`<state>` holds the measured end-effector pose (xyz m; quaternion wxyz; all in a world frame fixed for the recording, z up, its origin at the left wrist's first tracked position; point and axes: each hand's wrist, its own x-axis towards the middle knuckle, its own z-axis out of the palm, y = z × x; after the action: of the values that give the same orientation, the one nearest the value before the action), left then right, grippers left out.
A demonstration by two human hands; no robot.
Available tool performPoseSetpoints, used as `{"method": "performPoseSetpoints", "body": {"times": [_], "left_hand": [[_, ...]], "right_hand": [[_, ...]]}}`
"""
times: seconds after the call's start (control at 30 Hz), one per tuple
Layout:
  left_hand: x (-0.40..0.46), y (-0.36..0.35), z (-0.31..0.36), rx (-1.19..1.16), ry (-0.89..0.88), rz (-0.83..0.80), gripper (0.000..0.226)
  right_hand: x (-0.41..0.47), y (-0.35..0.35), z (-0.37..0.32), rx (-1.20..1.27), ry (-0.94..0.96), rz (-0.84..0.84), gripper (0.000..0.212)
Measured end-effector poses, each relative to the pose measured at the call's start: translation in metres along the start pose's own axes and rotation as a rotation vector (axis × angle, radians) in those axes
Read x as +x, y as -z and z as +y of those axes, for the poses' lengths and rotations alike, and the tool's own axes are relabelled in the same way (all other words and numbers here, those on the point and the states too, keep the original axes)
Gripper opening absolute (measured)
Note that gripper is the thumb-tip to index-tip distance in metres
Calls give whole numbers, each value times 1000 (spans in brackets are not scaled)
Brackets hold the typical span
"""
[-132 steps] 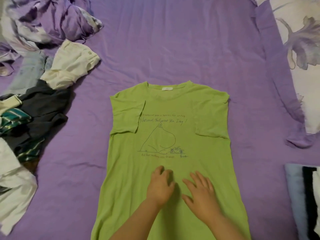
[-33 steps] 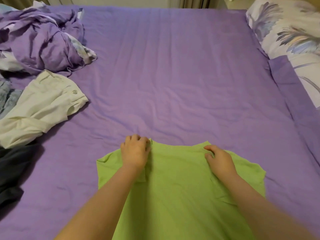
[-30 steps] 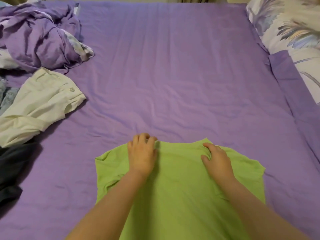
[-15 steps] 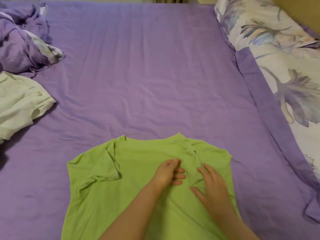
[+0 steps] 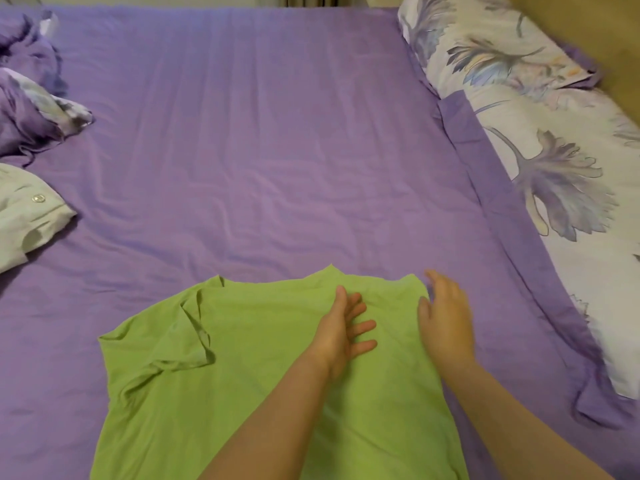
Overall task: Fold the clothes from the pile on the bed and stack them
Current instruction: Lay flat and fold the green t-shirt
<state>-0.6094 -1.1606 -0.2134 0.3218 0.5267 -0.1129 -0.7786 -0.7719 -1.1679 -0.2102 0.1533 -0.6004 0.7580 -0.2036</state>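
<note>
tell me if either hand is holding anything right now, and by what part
Nothing is held. The left hand lies flat with straight fingers on the green shirt; the right hand is open at the shirt's right edge.

a purple bed sheet (image 5: pixel 259 140) spreads beyond the fingers, floral pillows (image 5: pixel 540 140) to their right, a crumpled purple duvet (image 5: pixel 27 112) far left.

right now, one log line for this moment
step: folding shirt | left hand: flat on shirt | right hand: open at shirt's right edge | right side folded in
</note>
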Motion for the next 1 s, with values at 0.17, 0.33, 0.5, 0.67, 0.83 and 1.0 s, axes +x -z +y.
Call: {"method": "performPoseSetpoints", "body": {"times": [0.17, 0.33, 0.5, 0.67, 0.83, 1.0], "left_hand": [[3, 13, 1, -22, -11, 9, 56], [-9, 48, 5, -58, -4, 76, 47], [-41, 87, 1, 203, -163, 255, 24], [-91, 147, -10, 276, -218, 391, 17], [-121, 200, -2, 326, -307, 458, 19], [-120, 256, 15, 1360, -502, 578, 35]], "right_hand": [[-24, -36, 11, -405, 184, -504, 59], [-28, -51, -2, -561, 125, -459, 68], [-56, -66, -48, -513, 391, -520, 65], [-95, -92, -100, -422, 614, -639, 59], [-121, -125, -151, -418, 785, -754, 57], [-124, -156, -198, -462, 844, -752, 59]]}}
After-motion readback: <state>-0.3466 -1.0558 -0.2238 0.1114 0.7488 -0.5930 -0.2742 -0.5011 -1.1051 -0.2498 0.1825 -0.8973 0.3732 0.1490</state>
